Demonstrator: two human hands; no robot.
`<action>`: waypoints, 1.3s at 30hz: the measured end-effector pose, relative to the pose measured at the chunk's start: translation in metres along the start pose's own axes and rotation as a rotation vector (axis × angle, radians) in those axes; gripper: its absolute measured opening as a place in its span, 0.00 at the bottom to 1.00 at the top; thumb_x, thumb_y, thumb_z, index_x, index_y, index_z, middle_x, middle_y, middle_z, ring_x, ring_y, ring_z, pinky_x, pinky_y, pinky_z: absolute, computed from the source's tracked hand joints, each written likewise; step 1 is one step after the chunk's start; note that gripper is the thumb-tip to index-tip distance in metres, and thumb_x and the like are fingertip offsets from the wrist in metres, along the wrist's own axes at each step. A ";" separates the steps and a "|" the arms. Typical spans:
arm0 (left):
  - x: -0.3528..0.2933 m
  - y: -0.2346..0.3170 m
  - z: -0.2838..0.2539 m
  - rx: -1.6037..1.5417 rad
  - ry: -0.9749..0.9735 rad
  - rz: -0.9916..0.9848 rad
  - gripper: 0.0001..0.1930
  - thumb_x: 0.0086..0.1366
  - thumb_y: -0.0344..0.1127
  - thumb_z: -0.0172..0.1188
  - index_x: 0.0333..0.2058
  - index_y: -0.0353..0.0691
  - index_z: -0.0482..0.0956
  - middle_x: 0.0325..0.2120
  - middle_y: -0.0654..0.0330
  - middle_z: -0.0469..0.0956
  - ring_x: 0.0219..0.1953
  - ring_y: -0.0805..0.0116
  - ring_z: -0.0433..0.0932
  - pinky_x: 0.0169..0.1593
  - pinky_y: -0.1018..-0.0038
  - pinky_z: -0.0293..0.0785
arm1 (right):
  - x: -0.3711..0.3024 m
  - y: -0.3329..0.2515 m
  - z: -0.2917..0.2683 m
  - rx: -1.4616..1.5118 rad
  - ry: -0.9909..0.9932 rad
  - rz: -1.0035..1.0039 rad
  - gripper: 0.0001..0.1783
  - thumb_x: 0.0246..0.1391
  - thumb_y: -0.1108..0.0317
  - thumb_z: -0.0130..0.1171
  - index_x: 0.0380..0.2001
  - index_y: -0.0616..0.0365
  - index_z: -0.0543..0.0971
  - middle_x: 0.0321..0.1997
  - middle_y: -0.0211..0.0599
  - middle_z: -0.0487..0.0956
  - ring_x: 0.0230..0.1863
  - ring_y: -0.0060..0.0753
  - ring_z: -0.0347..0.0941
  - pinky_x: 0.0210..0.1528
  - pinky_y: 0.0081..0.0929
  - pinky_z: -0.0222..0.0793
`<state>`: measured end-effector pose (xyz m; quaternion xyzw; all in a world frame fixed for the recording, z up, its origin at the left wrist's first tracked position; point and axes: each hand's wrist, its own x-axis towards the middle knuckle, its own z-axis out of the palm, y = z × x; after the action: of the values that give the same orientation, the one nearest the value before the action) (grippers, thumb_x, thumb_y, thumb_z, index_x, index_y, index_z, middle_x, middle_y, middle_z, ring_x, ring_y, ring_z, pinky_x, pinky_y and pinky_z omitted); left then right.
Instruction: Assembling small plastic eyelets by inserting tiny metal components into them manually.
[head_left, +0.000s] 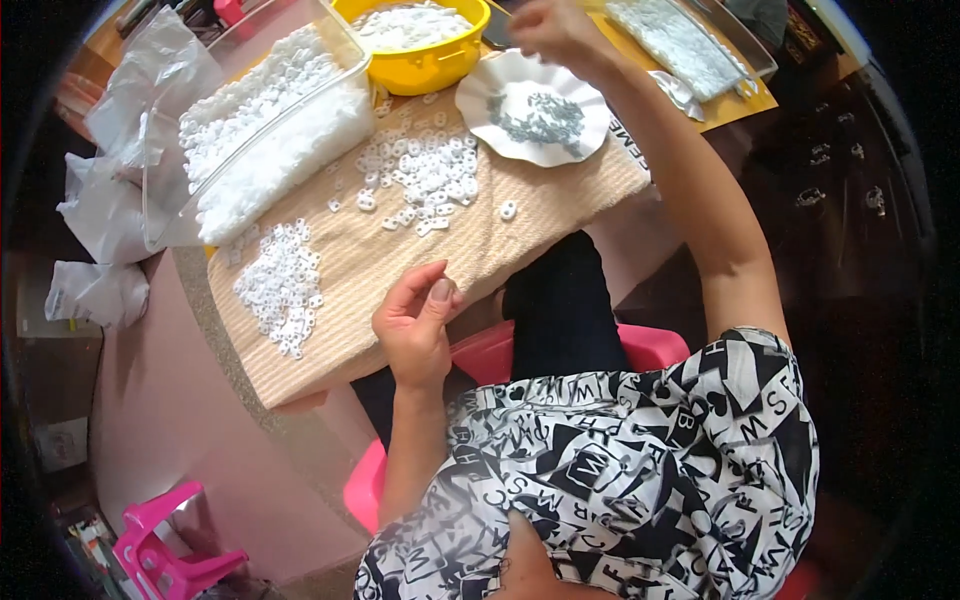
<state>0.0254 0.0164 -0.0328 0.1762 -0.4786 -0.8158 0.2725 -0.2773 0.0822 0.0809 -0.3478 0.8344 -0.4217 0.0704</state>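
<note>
Right hand point(552, 33) near wavy white plate point(474, 104), left hand point(416, 318) by tan cloth point(365, 265) — small white pieces point(440, 170) heaped

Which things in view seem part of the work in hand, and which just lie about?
Seemingly in use:
left hand, right hand
white pieces in piles on the tan cloth
scalloped plate of dark pieces
clear bin and yellow bowl, both holding white pieces

Seemingly just lying about:
pink stool, lower left
plastic bags, left of the bin
</note>
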 end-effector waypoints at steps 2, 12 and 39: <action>0.001 -0.001 0.003 0.000 -0.020 -0.006 0.11 0.55 0.27 0.54 0.38 0.29 0.72 0.23 0.57 0.72 0.24 0.72 0.69 0.29 0.81 0.66 | -0.007 0.049 -0.003 -0.430 0.065 -0.109 0.07 0.40 0.72 0.56 0.27 0.62 0.78 0.19 0.34 0.76 0.21 0.23 0.71 0.26 0.21 0.66; 0.000 0.003 0.003 -0.008 -0.028 -0.016 0.11 0.53 0.25 0.57 0.36 0.28 0.73 0.26 0.58 0.72 0.26 0.73 0.71 0.32 0.80 0.69 | -0.027 0.085 0.000 -0.626 -0.003 -0.303 0.09 0.36 0.76 0.52 0.27 0.61 0.76 0.25 0.47 0.75 0.30 0.45 0.72 0.33 0.32 0.67; 0.045 0.031 -0.029 0.842 0.250 0.310 0.08 0.49 0.25 0.58 0.31 0.32 0.75 0.23 0.63 0.72 0.24 0.78 0.69 0.30 0.83 0.66 | -0.028 0.103 0.022 -0.701 0.000 -0.267 0.06 0.42 0.75 0.43 0.25 0.64 0.68 0.25 0.57 0.71 0.32 0.57 0.68 0.33 0.43 0.61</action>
<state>0.0143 -0.0430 -0.0206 0.2949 -0.7523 -0.4729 0.3514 -0.3010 0.1268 -0.0157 -0.4565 0.8754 -0.1160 -0.1085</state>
